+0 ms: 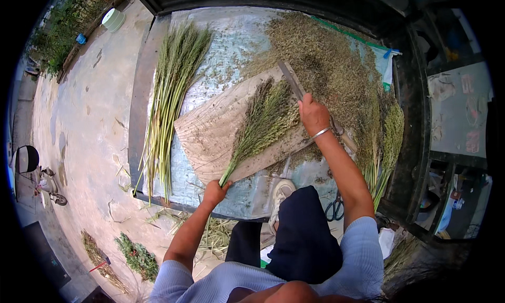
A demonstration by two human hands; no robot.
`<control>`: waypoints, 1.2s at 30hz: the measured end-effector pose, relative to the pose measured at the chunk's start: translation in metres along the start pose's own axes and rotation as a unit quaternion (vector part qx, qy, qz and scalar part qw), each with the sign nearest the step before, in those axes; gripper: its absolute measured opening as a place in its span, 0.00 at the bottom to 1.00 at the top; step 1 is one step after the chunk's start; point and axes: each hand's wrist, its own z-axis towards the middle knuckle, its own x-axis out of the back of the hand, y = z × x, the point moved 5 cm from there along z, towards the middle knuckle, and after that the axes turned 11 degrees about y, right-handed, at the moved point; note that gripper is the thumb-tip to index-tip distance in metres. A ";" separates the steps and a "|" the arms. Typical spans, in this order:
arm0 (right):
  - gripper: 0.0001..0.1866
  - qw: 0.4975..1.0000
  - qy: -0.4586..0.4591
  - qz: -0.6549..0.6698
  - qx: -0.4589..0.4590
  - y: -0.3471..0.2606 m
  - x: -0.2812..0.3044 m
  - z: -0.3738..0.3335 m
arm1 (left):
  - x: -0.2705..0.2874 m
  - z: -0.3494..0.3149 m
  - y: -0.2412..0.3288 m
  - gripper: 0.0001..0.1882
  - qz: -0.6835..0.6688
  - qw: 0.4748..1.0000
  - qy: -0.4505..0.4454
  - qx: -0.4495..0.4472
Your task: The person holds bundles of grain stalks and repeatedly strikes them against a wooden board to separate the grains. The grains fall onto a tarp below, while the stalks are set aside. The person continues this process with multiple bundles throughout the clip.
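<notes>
My left hand (214, 194) is closed round the stems of a bunch of seed-headed grass stalks (263, 119). The bunch fans out over a worn, weathered wooden board (202, 121), which lies tilted across the sheet. My right hand (314, 115), with a bracelet at the wrist, grips a long, flat metal blade (292, 82) just beyond the seed heads. The blade's lower end is hidden in the fist. A wooden-handled tool (347, 141) lies partly behind my right wrist; its kind is unclear.
Loose seed (321, 50) covers the far right of the pale sheet (231, 34). A long bundle of green stalks (176, 92) lies on the left, another bundle (390, 134) on the right. Dark-handled scissors (334, 208) are by my knee; my shoe (281, 198) is on the sheet's near edge.
</notes>
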 end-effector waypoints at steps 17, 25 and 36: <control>0.07 0.993 -0.118 0.026 0.015 0.020 -0.059 -0.055 | 0.025 0.017 0.001 0.13 0.183 0.975 0.117 -0.050; 0.12 0.996 -0.022 -0.022 -0.085 0.007 0.001 -0.043 | 0.019 0.010 -0.009 0.16 0.151 0.983 0.105 0.002; 0.12 0.993 -0.069 0.086 0.042 -0.032 -0.055 -0.100 | 0.019 0.009 -0.007 0.18 0.094 0.992 0.064 -0.051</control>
